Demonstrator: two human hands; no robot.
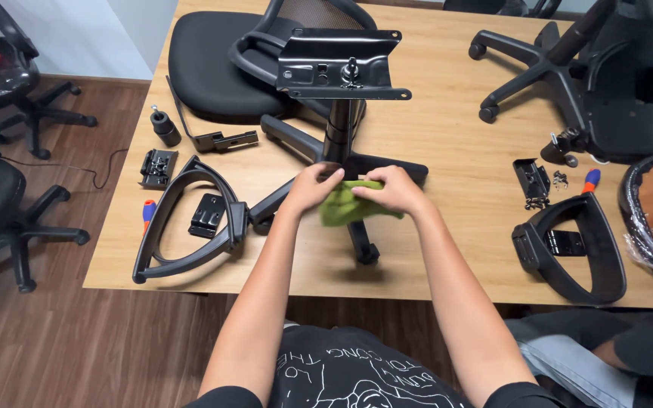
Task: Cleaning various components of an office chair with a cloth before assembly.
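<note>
A green cloth is bunched between both my hands over the black star base of an office chair that stands on the wooden table. My left hand grips the cloth's left side, close to the black gas-lift column. My right hand holds the cloth's right side. The column carries a black metal seat plate on top. Part of the cloth is hidden under my fingers.
A black armrest, a small bracket, a screwdriver and a seat cushion lie to the left. Another armrest, bracket with screws and a second chair base are at right. Another person's leg is at lower right.
</note>
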